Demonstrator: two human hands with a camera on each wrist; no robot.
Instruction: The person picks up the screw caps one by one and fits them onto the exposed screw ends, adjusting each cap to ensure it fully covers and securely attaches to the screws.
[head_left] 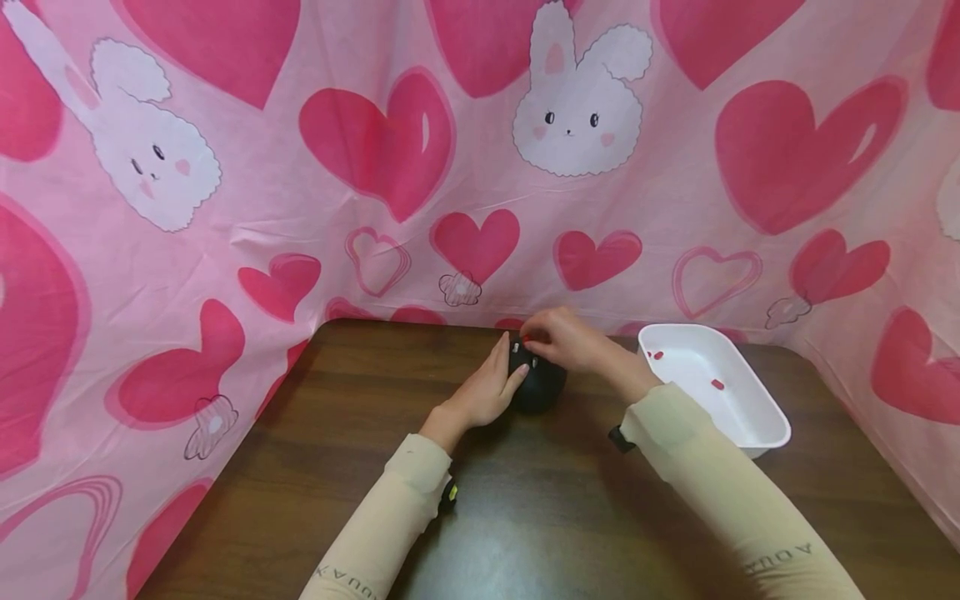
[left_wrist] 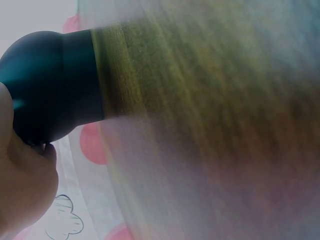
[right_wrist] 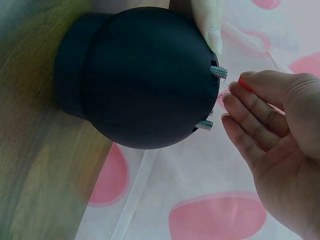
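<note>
A black round-bodied object with a narrower base stands on the table near its back edge. Threaded metal studs stick out of its top in the right wrist view. My left hand holds its left side, fingers behind and thumb in front. Between thumb and forefinger my right hand pinches a small red piece, close to one stud but apart from it. In the left wrist view, the left hand lies against the black body.
A white plastic bin sits at the right of the brown wooden table, with a few small red pieces inside. Pink cloth printed with hearts and rabbits hangs behind the table and at its sides.
</note>
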